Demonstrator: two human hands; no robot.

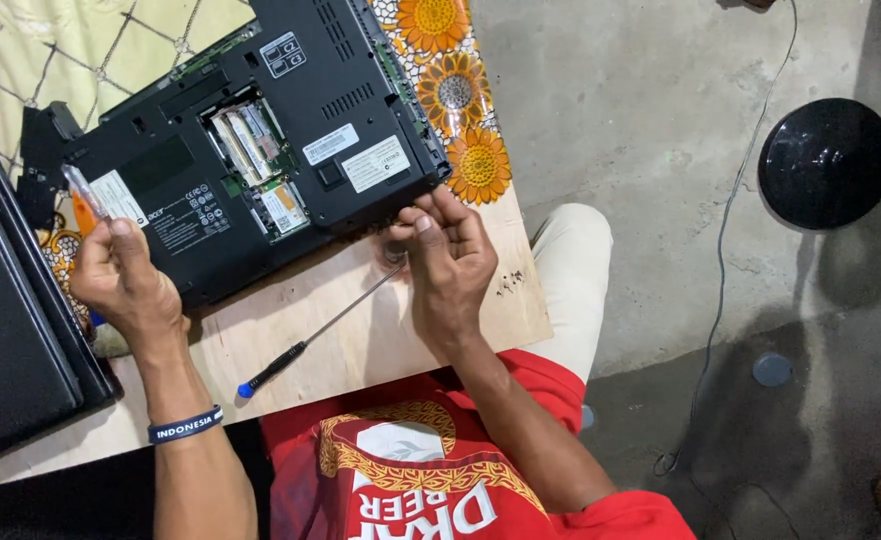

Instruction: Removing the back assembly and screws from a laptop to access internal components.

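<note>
Gripping orange-handled screwdriver (82, 200), left hand (120, 280) closed around it at left edge of upturned black laptop (250, 140). Laptop lies on wooden table (360, 340), memory bay uncovered. Long screwdriver (310, 335) lies loose on table. Right hand (447, 255) pinches laptop's near corner, fingertips curled.

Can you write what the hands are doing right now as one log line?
left hand: holds orange-handled tool | right hand: at edge of upturned laptop | screwdriver: lying on table
</note>
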